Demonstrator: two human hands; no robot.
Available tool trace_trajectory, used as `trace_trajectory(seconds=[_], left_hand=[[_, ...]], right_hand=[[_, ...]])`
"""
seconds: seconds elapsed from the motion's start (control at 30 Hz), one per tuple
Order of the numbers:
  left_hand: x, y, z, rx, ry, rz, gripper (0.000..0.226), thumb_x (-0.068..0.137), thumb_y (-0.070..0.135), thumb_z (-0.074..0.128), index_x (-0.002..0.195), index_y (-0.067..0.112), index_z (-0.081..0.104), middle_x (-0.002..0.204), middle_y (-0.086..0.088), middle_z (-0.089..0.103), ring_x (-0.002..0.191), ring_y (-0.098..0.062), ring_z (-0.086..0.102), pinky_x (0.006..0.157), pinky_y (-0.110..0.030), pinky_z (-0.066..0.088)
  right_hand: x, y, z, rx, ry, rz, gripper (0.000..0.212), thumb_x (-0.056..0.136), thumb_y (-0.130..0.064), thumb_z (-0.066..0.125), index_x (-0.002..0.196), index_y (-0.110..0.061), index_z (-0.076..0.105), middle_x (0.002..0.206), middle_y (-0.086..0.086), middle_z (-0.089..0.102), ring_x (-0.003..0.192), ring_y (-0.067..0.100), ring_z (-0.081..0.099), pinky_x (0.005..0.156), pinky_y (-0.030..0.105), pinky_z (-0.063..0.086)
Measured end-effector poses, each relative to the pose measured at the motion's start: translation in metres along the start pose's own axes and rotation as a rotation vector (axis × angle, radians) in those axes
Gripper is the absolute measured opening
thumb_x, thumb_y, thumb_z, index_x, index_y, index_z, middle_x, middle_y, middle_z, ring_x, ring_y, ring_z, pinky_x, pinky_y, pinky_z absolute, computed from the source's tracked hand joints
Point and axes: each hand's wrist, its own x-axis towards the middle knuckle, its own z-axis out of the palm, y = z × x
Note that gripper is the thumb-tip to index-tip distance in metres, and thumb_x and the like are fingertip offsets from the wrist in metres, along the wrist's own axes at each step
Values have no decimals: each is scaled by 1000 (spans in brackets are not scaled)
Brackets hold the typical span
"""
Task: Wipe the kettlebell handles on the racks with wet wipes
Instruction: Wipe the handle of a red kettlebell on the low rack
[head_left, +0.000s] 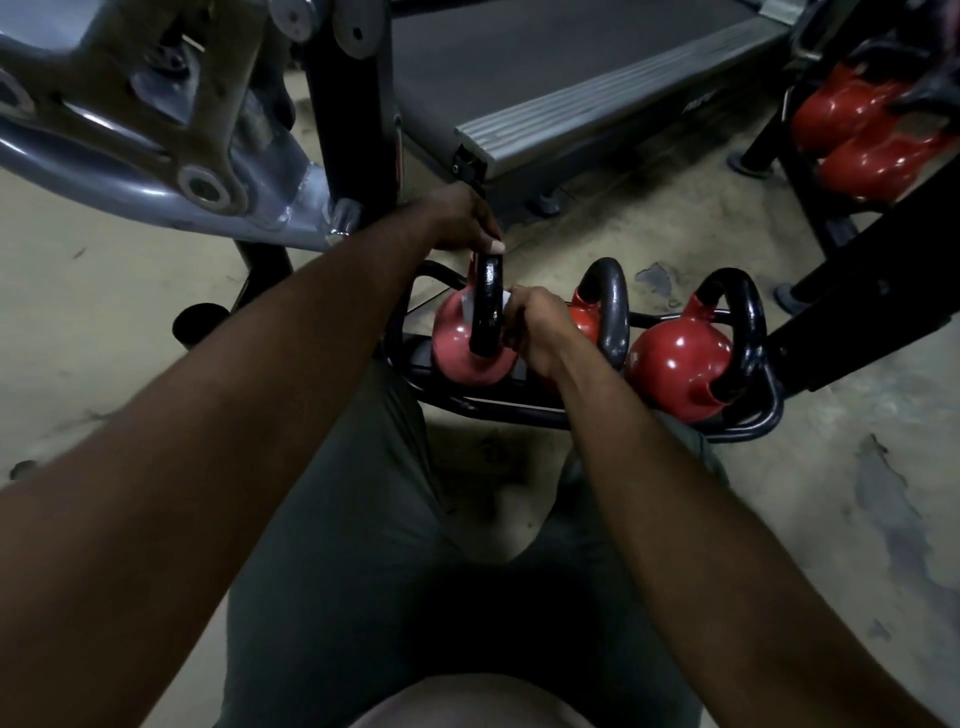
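Observation:
Three red kettlebells with black handles sit in a low black rack (769, 415). My left hand (465, 218) grips the top of the handle of the left kettlebell (457, 343). My right hand (540, 327) is curled against the right side of that same handle and pinches a white wet wipe (506, 306), of which only a small edge shows. The middle kettlebell (605, 306) is partly hidden behind my right hand. The right kettlebell (680, 364) stands apart from both hands.
A grey machine frame (156, 130) hangs over the upper left. A treadmill deck (597, 104) lies behind the rack. A second rack at the upper right holds more red kettlebells (862, 135). My knees in dark trousers are just in front of the low rack.

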Motion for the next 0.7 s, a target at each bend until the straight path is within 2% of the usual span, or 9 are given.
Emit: trace_trajectory(seconds=[0.07, 0.17, 0.23, 0.3, 0.33, 0.4, 0.5, 0.6, 0.7], left_hand=[[-1, -1, 1, 1, 3, 0, 34, 84, 28, 77, 116, 16, 71, 116, -4, 70, 97, -8, 58, 79, -19, 40], [3, -4, 2, -15, 0, 15, 33, 84, 27, 77, 113, 15, 72, 109, -4, 71, 95, -8, 58, 68, -18, 43], [4, -4, 1, -13, -14, 30, 32, 84, 25, 77, 114, 14, 72, 104, -2, 69, 94, -8, 58, 67, -18, 42], [7, -4, 2, -22, -34, 30, 33, 84, 24, 77, 114, 12, 72, 101, -1, 67, 93, -9, 58, 73, -20, 41], [8, -5, 2, -30, -37, 32, 33, 84, 23, 77, 113, 10, 72, 99, -2, 67, 90, -9, 58, 72, -21, 42], [8, -6, 2, -39, -28, 46, 32, 83, 21, 78, 112, 8, 73, 98, -6, 68, 83, -9, 58, 70, -21, 43], [9, -8, 3, -17, -18, 58, 32, 83, 22, 78, 112, 10, 73, 107, -9, 72, 85, -9, 58, 79, -22, 42], [10, -9, 4, -13, -7, 58, 33, 82, 24, 79, 112, 11, 74, 110, -8, 72, 84, -7, 58, 80, -22, 42], [11, -12, 5, -7, 1, 55, 33, 82, 27, 79, 111, 14, 74, 111, -7, 72, 90, -10, 58, 81, -23, 43]], right_hand=[[-5, 6, 1, 47, -31, 34, 44, 61, -8, 51, 101, 0, 67, 104, 26, 65, 79, 30, 54, 58, 25, 39], [-20, 13, -3, 42, -43, -3, 35, 77, -1, 41, 98, -13, 66, 86, 4, 68, 73, 16, 58, 57, 24, 41], [-19, 13, -3, 29, -28, -43, 29, 79, -3, 41, 90, -15, 64, 82, 1, 65, 73, 14, 56, 61, 27, 41], [-18, 14, 3, 44, 31, -74, 21, 80, -10, 45, 83, -16, 65, 81, 1, 67, 78, 17, 58, 71, 32, 46], [-20, 16, 6, 62, 57, -74, 19, 81, -13, 48, 82, -17, 67, 83, 1, 69, 82, 19, 60, 77, 36, 47], [-25, 30, 12, 73, 88, -107, 18, 89, -15, 50, 90, -19, 67, 91, -1, 70, 91, 19, 62, 80, 36, 48], [-33, 63, 14, -58, 216, -275, 9, 97, -20, 57, 105, -22, 61, 108, -3, 67, 102, 13, 62, 80, 27, 49], [-40, 88, 20, -209, 374, -483, 12, 88, -17, 70, 98, -20, 64, 101, -3, 68, 96, 14, 64, 79, 26, 51], [-42, 89, 33, -434, 508, -634, 8, 85, -19, 72, 92, -18, 68, 96, -1, 59, 88, 16, 60, 72, 28, 51]])
